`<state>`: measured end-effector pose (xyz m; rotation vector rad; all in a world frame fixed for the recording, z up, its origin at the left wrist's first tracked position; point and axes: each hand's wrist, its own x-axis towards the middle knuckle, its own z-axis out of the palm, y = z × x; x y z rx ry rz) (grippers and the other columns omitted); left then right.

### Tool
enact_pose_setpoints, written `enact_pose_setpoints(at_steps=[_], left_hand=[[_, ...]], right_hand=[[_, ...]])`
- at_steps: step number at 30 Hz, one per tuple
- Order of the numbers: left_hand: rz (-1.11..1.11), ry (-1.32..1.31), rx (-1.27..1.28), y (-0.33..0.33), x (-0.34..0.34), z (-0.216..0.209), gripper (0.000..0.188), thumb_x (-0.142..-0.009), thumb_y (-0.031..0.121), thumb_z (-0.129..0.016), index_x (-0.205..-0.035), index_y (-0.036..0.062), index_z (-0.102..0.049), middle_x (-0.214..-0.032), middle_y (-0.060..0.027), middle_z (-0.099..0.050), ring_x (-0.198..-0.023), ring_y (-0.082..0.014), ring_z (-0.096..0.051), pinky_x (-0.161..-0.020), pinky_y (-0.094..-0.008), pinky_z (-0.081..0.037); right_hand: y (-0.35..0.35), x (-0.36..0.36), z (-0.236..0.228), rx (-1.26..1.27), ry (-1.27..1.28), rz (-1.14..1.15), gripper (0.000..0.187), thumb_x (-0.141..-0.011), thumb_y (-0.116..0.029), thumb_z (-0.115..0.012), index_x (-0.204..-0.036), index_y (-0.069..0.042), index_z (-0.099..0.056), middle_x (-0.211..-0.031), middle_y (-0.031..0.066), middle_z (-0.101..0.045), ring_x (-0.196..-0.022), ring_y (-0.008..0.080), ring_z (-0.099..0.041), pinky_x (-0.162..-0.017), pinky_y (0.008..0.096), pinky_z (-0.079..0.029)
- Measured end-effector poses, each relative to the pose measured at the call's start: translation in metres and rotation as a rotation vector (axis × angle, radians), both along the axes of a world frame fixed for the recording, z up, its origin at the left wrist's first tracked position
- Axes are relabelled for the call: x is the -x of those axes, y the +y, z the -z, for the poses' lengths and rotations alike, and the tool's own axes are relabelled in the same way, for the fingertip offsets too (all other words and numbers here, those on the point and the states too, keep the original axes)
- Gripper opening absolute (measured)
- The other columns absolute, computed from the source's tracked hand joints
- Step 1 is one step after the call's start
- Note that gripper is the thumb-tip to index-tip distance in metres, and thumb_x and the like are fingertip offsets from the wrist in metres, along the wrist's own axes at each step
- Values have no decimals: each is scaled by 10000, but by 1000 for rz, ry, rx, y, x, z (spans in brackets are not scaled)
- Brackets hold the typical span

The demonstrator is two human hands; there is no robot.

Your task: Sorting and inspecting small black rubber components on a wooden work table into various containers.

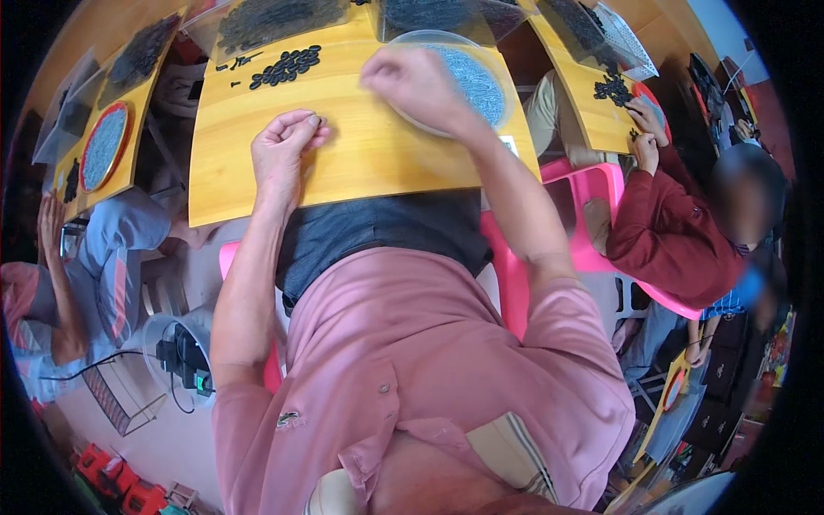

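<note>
My left hand is over the near left of the yellow table, thumb and fingers pinched on a small black piece. Only the end of that piece shows. My right hand is smeared by motion above the table, beside and partly over the near left rim of a round tray. Its fingers look curled, but whether they hold anything is unclear. Many small grey metal pieces fill the tray. Beyond my left hand lies a cluster of black oval pieces, with a few thin dark pieces beside it.
Clear bins of dark parts stand along the table's far edge. To the right, a co-worker in a dark red sleeve handles black parts at another table. Another person's table with a red-rimmed tray is at left. A pink chair stands at right.
</note>
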<state>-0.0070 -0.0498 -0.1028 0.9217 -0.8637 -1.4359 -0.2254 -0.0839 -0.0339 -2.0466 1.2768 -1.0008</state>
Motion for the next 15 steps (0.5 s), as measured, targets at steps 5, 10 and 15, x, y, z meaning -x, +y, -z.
enact_pose_setpoints(at_steps=[5, 10, 15], left_hand=[[38, -27, -7, -1, 3, 1, 182, -888, 23, -656, -1057, -43, -638, -892, -108, -686, -762, -148, -676, -705, -225, -548], [66, -30, -63, 2, 4, 2, 210, -901, 23, -640, -1100, -44, -623, -930, -110, -684, -799, -155, -679, -719, -223, -558], [73, -10, -35, 0, 2, 4, 192, -894, 16, -648, -1075, -47, -634, -926, -109, -687, -790, -151, -678, -724, -224, -557]], right_hand=[[-21, 105, -22, 174, 365, 356, 187, -845, -165, -665, -967, -31, -712, -752, 89, -687, -639, 134, -651, -642, 292, -522], [-27, 143, -11, -183, 303, 447, 188, -794, -127, -686, -954, -40, -735, -790, 103, -703, -691, 173, -669, -683, 319, -530], [-36, 141, 8, -211, 357, 370, 203, -749, -149, -703, -928, -63, -747, -846, 138, -724, -802, 243, -704, -779, 364, -536]])
